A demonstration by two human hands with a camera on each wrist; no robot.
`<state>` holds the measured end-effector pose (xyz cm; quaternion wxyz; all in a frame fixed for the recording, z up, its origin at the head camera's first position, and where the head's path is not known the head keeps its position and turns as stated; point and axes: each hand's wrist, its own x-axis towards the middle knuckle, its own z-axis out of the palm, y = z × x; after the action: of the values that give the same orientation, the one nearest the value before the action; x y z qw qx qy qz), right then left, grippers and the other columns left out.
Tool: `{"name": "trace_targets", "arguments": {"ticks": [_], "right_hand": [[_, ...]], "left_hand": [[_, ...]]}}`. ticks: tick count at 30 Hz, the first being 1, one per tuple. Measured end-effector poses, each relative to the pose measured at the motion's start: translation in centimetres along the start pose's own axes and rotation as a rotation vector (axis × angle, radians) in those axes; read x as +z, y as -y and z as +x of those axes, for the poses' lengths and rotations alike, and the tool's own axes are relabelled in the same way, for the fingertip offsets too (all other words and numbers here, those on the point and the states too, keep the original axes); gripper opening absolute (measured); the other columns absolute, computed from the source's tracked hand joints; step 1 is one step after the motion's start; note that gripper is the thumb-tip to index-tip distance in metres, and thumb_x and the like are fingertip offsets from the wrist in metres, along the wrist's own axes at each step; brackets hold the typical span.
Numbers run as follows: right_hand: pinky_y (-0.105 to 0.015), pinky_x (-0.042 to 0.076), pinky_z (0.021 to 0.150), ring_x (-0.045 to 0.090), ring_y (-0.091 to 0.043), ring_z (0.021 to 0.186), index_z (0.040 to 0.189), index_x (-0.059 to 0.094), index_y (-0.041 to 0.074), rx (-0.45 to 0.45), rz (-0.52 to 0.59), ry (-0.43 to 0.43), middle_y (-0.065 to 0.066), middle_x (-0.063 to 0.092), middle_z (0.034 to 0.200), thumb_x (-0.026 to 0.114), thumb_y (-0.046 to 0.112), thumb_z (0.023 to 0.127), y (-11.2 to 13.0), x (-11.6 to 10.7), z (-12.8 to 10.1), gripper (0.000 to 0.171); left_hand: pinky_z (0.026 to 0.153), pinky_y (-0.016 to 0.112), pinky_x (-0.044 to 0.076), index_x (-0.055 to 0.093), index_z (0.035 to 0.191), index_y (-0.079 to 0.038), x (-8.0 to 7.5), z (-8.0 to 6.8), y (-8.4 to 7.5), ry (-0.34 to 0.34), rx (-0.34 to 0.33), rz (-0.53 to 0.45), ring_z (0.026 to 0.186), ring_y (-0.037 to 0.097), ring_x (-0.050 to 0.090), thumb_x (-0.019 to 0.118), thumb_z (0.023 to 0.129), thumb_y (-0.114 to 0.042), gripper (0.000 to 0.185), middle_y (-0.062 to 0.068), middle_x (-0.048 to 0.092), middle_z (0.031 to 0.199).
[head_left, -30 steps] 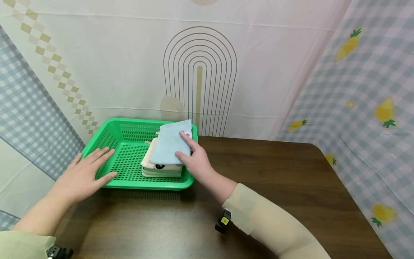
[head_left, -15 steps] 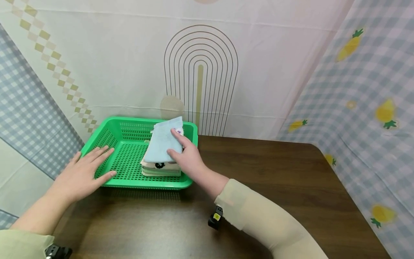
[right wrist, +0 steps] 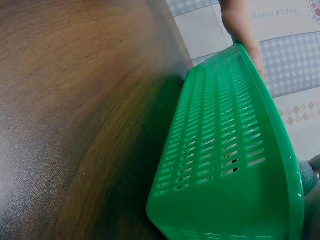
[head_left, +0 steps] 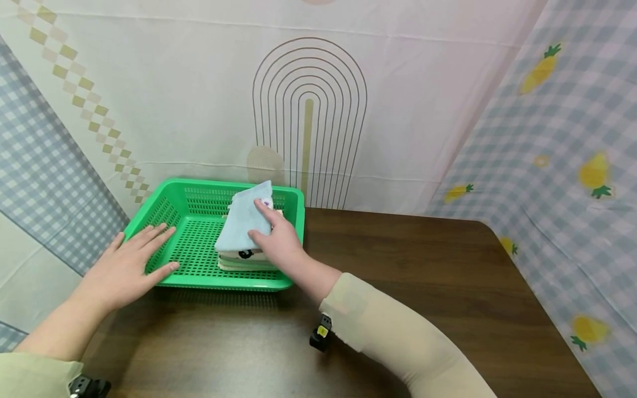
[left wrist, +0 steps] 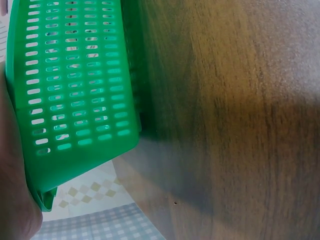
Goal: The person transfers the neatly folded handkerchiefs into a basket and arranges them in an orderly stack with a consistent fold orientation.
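Note:
A green perforated basket (head_left: 199,284) stands at the table's back left. Inside it lies a stack of folded cloths (head_left: 246,260), cream and pale green, one with a black mark. My right hand (head_left: 259,221) pinches a light blue folded cloth (head_left: 239,226), fingers on top and thumb at its near edge, and the cloth lies tilted on the stack. My left hand (head_left: 149,249) rests flat with straight fingers on the basket's front left rim. The left wrist view shows the basket's wall (left wrist: 75,90) close up; the right wrist view shows its other wall (right wrist: 225,150).
The dark wooden table (head_left: 398,276) extends to the right and front of the basket. Patterned cloth backdrops (head_left: 308,110) close in the back, left and right sides. Both arms wear beige sleeves, each with a small wrist camera (head_left: 320,334).
My right hand has carried the light blue cloth left and down, from over the basket's right rim onto the stack. The left hand has stayed on the rim.

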<state>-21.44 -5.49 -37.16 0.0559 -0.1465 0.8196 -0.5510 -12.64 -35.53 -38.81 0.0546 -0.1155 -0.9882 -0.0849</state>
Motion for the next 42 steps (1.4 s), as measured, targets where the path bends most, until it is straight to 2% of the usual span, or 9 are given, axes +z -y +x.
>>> {"name": "trace_targets", "arguments": {"ticks": [4, 8, 13, 22, 26, 30, 34, 39, 42], "right_hand": [[-0.023, 0.058, 0.071, 0.053, -0.018, 0.121, 0.150, 0.046, 0.032, 0.011, 0.019, 0.012, -0.006, 0.041, 0.155, 0.070, 0.013, 0.092, 0.2, 0.2, 0.1, 0.066], [-0.022, 0.056, 0.069, 0.055, -0.017, 0.117, 0.150, 0.044, 0.033, 0.024, 0.003, 0.021, -0.004, 0.041, 0.155, 0.070, 0.013, 0.093, 0.2, 0.4, 0.2, 0.066], [-0.022, 0.056, 0.071, 0.056, -0.018, 0.117, 0.151, 0.042, 0.032, 0.033, -0.038, 0.033, -0.004, 0.041, 0.155, 0.069, 0.014, 0.094, 0.1, 0.7, 0.4, 0.066], [-0.029, 0.050, 0.090, 0.042, -0.016, 0.137, 0.154, 0.039, 0.030, 0.041, -0.184, 0.058, -0.002, 0.040, 0.156, 0.067, 0.013, 0.093, 0.1, 0.8, 0.7, 0.069], [-0.029, 0.049, 0.083, 0.043, -0.016, 0.136, 0.155, 0.036, 0.026, 0.050, -0.277, 0.084, -0.003, 0.039, 0.156, 0.064, 0.012, 0.093, 0.1, 0.8, 0.8, 0.070], [-0.026, 0.049, 0.070, 0.054, -0.016, 0.117, 0.157, 0.032, 0.022, 0.055, -0.379, 0.104, -0.007, 0.039, 0.156, 0.063, 0.013, 0.093, 0.1, 0.9, 0.9, 0.071], [-0.025, 0.048, 0.061, 0.057, -0.017, 0.100, 0.158, 0.029, 0.018, 0.066, -0.465, 0.127, -0.010, 0.035, 0.157, 0.064, 0.013, 0.093, 0.3, 0.9, 0.9, 0.074], [-0.025, 0.047, 0.059, 0.057, -0.018, 0.098, 0.159, 0.025, 0.015, 0.088, -0.554, 0.156, -0.012, 0.027, 0.160, 0.066, 0.016, 0.092, 0.4, 1.0, 0.9, 0.078], [-0.026, 0.047, 0.061, 0.058, -0.020, 0.106, 0.159, 0.023, 0.014, 0.091, -0.586, 0.167, -0.014, 0.019, 0.163, 0.066, 0.017, 0.091, 0.4, 1.1, 0.9, 0.080]], "left_hand": [[0.118, 0.055, -0.013, 0.019, 0.160, -0.022, -0.1, 0.0, 0.0, -0.005, 0.001, 0.000, 0.145, 0.042, 0.026, 0.056, 0.095, -0.056, 0.082, 0.015, 0.025, 0.162], [0.118, 0.053, -0.015, 0.019, 0.160, -0.021, 0.0, 0.0, 0.0, -0.003, 0.007, 0.002, 0.144, 0.043, 0.026, 0.057, 0.096, -0.055, 0.083, 0.016, 0.025, 0.162], [0.118, 0.055, -0.013, 0.019, 0.160, -0.021, -0.1, 0.0, 0.0, -0.006, 0.010, 0.007, 0.144, 0.043, 0.026, 0.057, 0.095, -0.056, 0.083, 0.016, 0.025, 0.161], [0.118, 0.053, -0.015, 0.019, 0.160, -0.021, -0.1, 0.0, 0.0, -0.011, 0.014, 0.009, 0.145, 0.042, 0.026, 0.056, 0.095, -0.057, 0.083, 0.016, 0.026, 0.161], [0.118, 0.052, -0.015, 0.020, 0.160, -0.021, -0.2, 0.0, 0.0, -0.014, 0.013, 0.008, 0.144, 0.042, 0.027, 0.056, 0.095, -0.057, 0.083, 0.016, 0.027, 0.161], [0.118, 0.054, -0.013, 0.020, 0.160, -0.021, -0.2, 0.1, 0.0, -0.014, 0.013, 0.008, 0.144, 0.042, 0.027, 0.057, 0.095, -0.056, 0.083, 0.016, 0.027, 0.161], [0.118, 0.055, -0.014, 0.020, 0.160, -0.021, -0.1, 0.1, 0.0, -0.006, 0.012, 0.005, 0.144, 0.043, 0.027, 0.057, 0.095, -0.056, 0.083, 0.016, 0.027, 0.161], [0.117, 0.055, -0.015, 0.018, 0.161, -0.020, 0.1, 0.0, 0.1, 0.001, 0.013, 0.004, 0.144, 0.043, 0.026, 0.058, 0.095, -0.054, 0.083, 0.017, 0.026, 0.161], [0.117, 0.054, -0.015, 0.019, 0.160, -0.020, 0.2, 0.1, 0.1, 0.000, 0.016, 0.008, 0.144, 0.043, 0.026, 0.057, 0.095, -0.054, 0.083, 0.017, 0.025, 0.161]]}}
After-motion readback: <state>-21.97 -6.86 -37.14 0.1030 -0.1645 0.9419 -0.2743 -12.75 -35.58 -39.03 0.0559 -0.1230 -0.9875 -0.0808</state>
